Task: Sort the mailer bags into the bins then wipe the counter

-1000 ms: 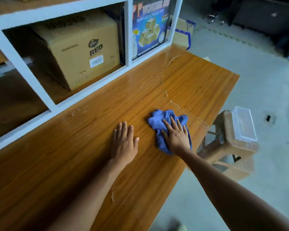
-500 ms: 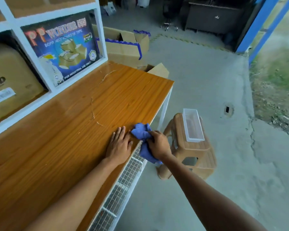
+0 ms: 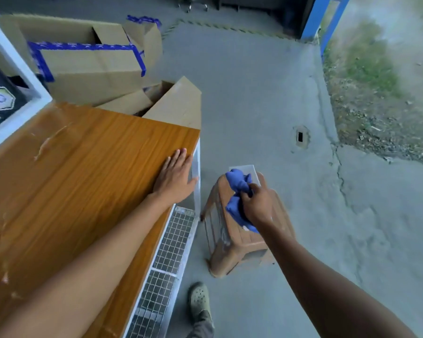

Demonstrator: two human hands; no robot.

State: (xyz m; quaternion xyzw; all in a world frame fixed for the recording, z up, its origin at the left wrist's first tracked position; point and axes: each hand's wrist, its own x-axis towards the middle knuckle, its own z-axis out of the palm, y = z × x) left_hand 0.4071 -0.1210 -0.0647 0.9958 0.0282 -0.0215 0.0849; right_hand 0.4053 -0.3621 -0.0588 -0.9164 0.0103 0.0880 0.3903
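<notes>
Wiping stage near its end: cloth carried off the desk.
Right hand (image 3: 259, 203) grips the blue cloth (image 3: 238, 191) above the stool (image 3: 232, 240) beside the desk (image 3: 83, 172); left hand (image 3: 175, 176) lies flat, fingers spread, at the desk's edge. No mailer bags show.

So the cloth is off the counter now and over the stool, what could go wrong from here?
1. The right hand holds the blue cloth bunched, with ends hanging loose; a loose end could catch the clear tray on the stool and shift it.
2. The stool is small and stands close to the person's shoe; a step forward might knock it.
3. The left hand rests flat at the counter edge and could slip if leaned on.
</notes>
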